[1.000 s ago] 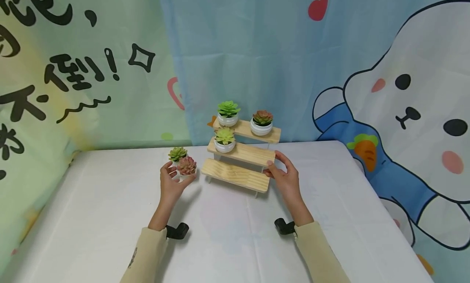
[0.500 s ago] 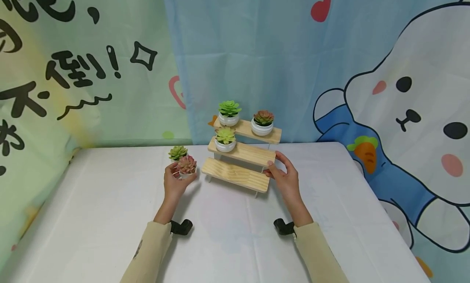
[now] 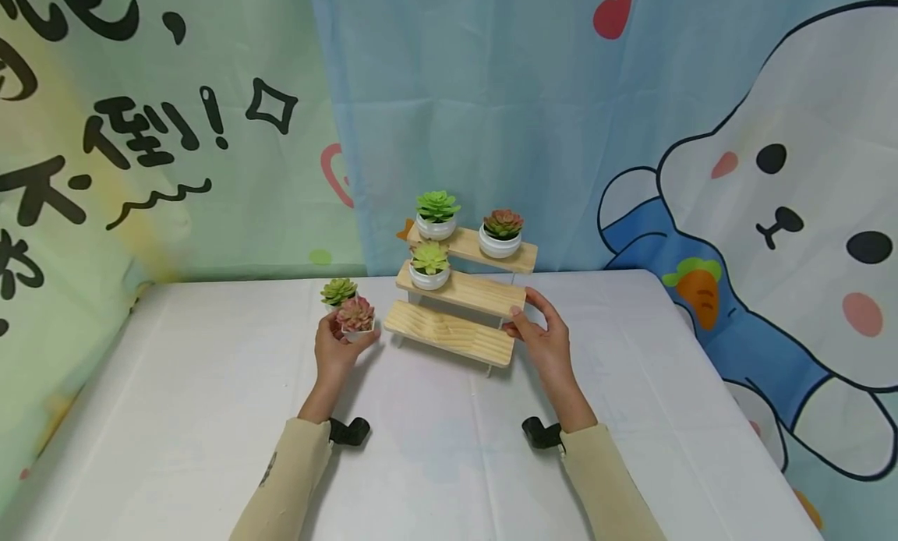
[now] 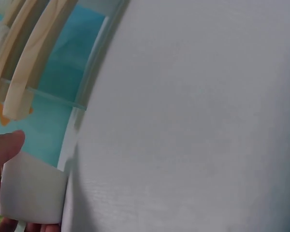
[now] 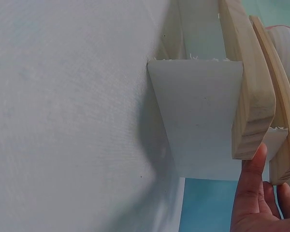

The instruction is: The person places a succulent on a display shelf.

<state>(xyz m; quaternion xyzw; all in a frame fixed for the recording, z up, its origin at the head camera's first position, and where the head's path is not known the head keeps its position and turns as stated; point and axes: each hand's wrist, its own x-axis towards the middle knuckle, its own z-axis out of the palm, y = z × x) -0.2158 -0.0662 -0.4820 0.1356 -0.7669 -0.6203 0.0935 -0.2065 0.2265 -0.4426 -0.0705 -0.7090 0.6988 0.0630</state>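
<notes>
My left hand [image 3: 339, 354] grips a small white pot [image 4: 34, 191] holding a pink succulent [image 3: 355, 313], with the thumb on its near right side. In the left wrist view the pot's base is close to the tabletop; whether it touches I cannot tell. Directly behind it stands a green succulent [image 3: 339, 291], its pot mostly hidden. My right hand [image 3: 546, 344] holds the right end of a three-tier wooden display stand [image 3: 449, 332] at the middle board [image 5: 285, 159]. A yellow-green succulent [image 3: 429, 265] sits on that board's left end.
On the top board stand a bright green succulent [image 3: 436, 213] at left and a reddish one [image 3: 501, 233] at right, both in white pots. White cloth covers the table [image 3: 435, 463]. A printed curtain [image 3: 477, 97] hangs right behind the stand.
My left hand has moved slightly right and its fingers have closed round the pink succulent's pot. The right hand and the stand have stayed in place.
</notes>
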